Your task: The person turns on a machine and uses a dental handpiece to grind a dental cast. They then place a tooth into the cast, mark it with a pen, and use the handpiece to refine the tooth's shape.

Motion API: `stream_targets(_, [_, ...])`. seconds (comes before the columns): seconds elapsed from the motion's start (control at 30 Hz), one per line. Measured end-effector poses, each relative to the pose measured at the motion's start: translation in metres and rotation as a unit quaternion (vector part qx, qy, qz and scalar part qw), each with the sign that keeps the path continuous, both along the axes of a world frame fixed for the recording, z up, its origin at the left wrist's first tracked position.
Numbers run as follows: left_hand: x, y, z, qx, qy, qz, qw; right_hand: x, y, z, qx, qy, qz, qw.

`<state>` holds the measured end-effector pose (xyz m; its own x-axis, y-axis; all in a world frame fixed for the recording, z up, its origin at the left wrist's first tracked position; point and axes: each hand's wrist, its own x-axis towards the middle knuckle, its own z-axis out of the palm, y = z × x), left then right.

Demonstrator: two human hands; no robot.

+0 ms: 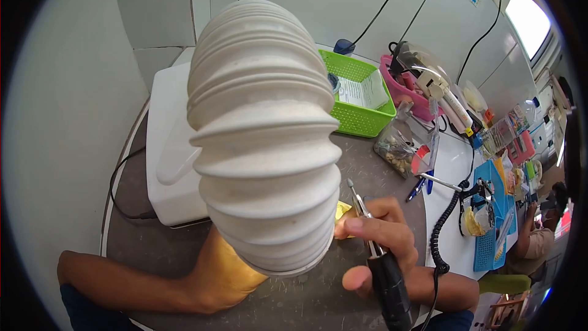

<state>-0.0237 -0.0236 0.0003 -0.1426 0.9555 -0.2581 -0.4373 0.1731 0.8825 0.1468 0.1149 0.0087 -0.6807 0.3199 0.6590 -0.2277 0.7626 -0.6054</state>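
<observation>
A black-handled rotary tool (390, 288) with a metal burr tip is held in my right hand (389, 233), its tip pointing up and left. Beside my right fingertips, a small yellow piece (342, 210) shows at the edge of a large white ribbed hose (263, 147). The hose fills the middle of the view and hides the fingers of my left hand. Only the left forearm and wrist (226, 270) come out from below it, lit yellow. Whether the left hand holds the yellow piece cannot be seen.
A white machine (174, 147) stands at the left on the dark mat. Behind are a green basket (361, 124) and a pink basket (422, 105). At the right are a jar (397, 150), blue pens (420, 187), a coiled black cable (438, 239) and a blue basket (484, 260). Another person (542, 239) sits far right.
</observation>
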Motion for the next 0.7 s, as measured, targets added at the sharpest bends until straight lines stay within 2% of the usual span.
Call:
stream_targets(0.07, [0.000,-0.002,-0.010,-0.006,0.008,0.009,1.000,0.002,0.001,0.006,-0.010,0.015,-0.023,1.000])
stream_targets(0.13, [-0.001,-0.005,-0.028,-0.023,0.026,0.019,0.999,0.007,0.007,0.008,-0.017,-0.030,0.029,0.999])
stream_targets(0.2, [-0.003,-0.007,-0.039,-0.038,0.045,0.025,0.998,0.006,0.008,0.004,-0.014,-0.022,0.036,0.999])
stream_targets(0.5, [-0.010,-0.007,-0.030,-0.058,0.026,-0.020,0.998,0.005,0.007,0.002,0.007,-0.019,0.084,0.996])
stream_targets(0.7, [-0.004,-0.009,-0.038,-0.042,0.065,0.013,0.997,0.005,0.004,0.002,-0.037,-0.015,0.069,0.997])
